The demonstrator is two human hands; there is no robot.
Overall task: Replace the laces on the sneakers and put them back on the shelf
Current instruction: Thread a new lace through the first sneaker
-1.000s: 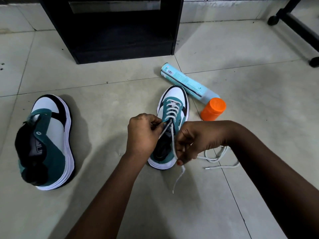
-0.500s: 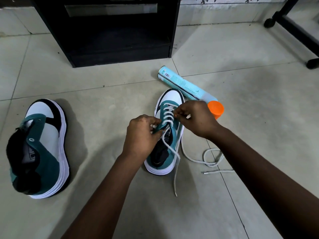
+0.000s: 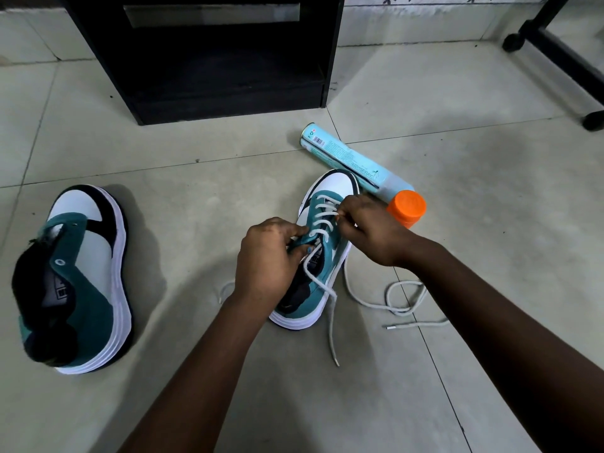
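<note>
A teal, white and black sneaker (image 3: 333, 188) stands on the tiled floor at centre, toe pointing away, with a white lace (image 3: 330, 322) threaded through its upper eyelets. My left hand (image 3: 266, 259) grips the sneaker's left eyelet flap. My right hand (image 3: 369, 230) pinches the crossed lace near the toe end. Loose lace ends trail onto the floor to the right and toward me. The second sneaker (image 3: 81, 282) lies on its side at the left, with no lace in its visible eyelets.
A pale blue spray can (image 3: 353, 161) with an orange cap (image 3: 407, 207) lies just beyond the centre sneaker. A black shelf unit (image 3: 215, 57) stands on the floor behind. A black wheeled frame (image 3: 555, 50) crosses the far right corner.
My right hand has moved up from beside the sneaker's heel to the lacing near the toe. The trailing lace has shifted on the floor, and the view has tilted slightly.
</note>
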